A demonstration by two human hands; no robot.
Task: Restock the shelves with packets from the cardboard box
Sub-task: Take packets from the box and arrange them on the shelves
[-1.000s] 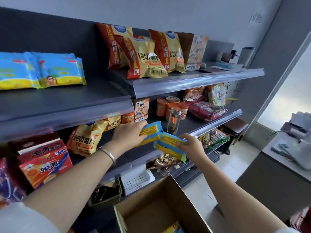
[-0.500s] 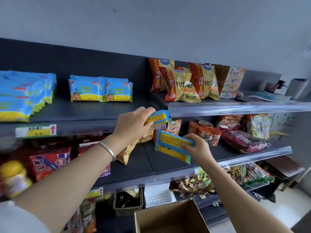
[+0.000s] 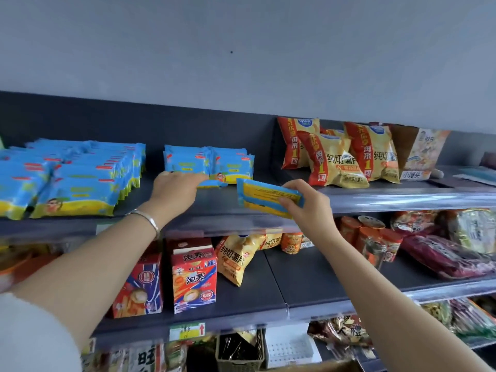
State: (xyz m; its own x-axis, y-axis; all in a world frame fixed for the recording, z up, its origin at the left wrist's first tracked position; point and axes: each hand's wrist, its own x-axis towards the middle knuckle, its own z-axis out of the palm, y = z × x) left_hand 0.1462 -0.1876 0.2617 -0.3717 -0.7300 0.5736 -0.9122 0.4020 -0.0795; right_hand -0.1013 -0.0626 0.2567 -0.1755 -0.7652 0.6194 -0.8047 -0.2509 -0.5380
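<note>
Your left grip (image 3: pixel 175 189) is curling around a blue packet (image 3: pixel 213 183), holding it low on the top shelf (image 3: pixel 218 206) just in front of the small blue stack (image 3: pixel 209 163). Your right grip (image 3: pixel 308 204) is pinching a second packet (image 3: pixel 268 197), hovering above the shelf's front edge.

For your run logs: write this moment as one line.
left hand holds blue packet on top shelf | right hand holds second packet

left hand (image 3: pixel 174 187) risen, left packet (image 3: pixel 212 184) now on top shelf (image 3: pixel 214 208), right hand (image 3: pixel 308 202), right packet (image 3: pixel 268 198) raised beside
</note>
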